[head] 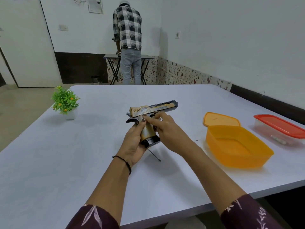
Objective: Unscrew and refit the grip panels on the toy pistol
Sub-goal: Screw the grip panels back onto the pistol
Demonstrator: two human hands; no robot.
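Observation:
A gold and black toy pistol (153,109) is held above the white table (82,162), barrel pointing right and away. My left hand (134,141) wraps the grip from the left, its thumb resting on the golden grip panel (147,131). The fingers of my right hand (166,129) press on the grip's upper right side near the trigger; whether they pinch a screw is hidden. A thin screwdriver (154,155) lies on the table just under the pistol's butt.
An open orange tub (237,146) stands to the right, its lid (221,119) behind it. A clear box with a red lid (280,128) sits at the far right. A small potted plant (65,103) is at the left. A person stands at a far folding table (109,56).

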